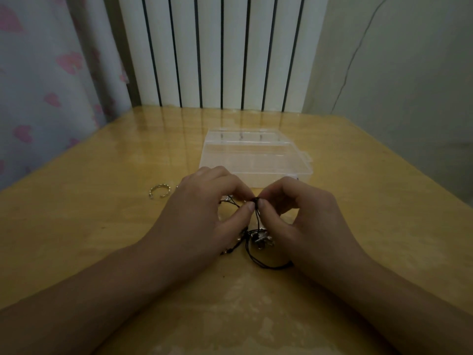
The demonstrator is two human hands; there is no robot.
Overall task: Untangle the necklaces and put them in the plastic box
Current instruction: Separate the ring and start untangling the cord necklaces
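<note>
A tangle of black cord necklaces [256, 226] with small silvery pendants lies on the wooden table between my hands. My left hand [204, 211] and my right hand [302, 216] meet at a knot of cord, each pinching it between thumb and fingertips. Loops of cord trail down toward my wrists, and a metal pendant [261, 240] hangs below the knot. Part of the tangle is hidden under my left hand. The clear plastic box [256, 155] sits shut just beyond my hands.
A silver open bangle [160, 190] lies on the table [102, 226] left of my left hand. A white radiator [217, 52] stands behind the table, a heart-patterned curtain [46, 73] at the left and a wall at the right.
</note>
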